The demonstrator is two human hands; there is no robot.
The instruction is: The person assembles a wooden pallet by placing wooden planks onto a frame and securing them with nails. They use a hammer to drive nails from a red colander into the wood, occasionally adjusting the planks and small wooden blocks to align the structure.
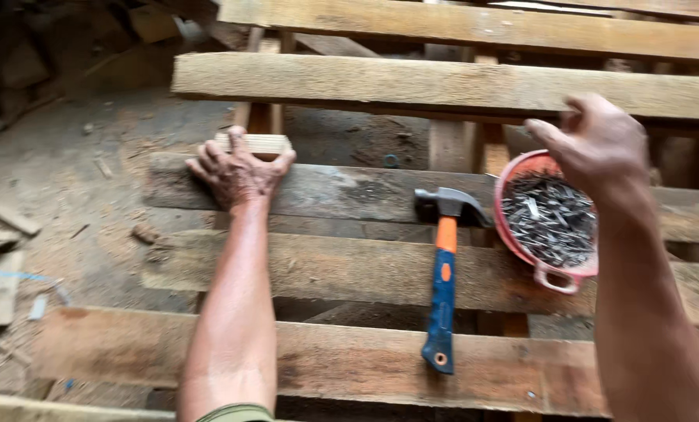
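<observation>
Apparently rigid and fairly light, the small wood block (257,144) under the left hand (236,173) sits on end at the near edge of a grey weathered plank (349,191), towards its left end; its cut faces look rough and dry, so it should not slip, and pressing flat on top or pinching its short sides seems the sound way to steady it. That hand lies spread with fingers splayed over block and plank, pressing down rather than closing round anything. The right hand (599,144) hovers loosely open, fingers half curled and holding nothing, just above the far rim of a red plastic bowl (556,275) heaped with dark nails (549,219); these are small, hard and sharp, best pinched a few at a time. Between the hands a claw hammer (445,273) lies across the pallet slats (381,270), head away, top-heavy, best taken low on its blue and orange handle. Sawdust covers the ground (76,180) to the left.
</observation>
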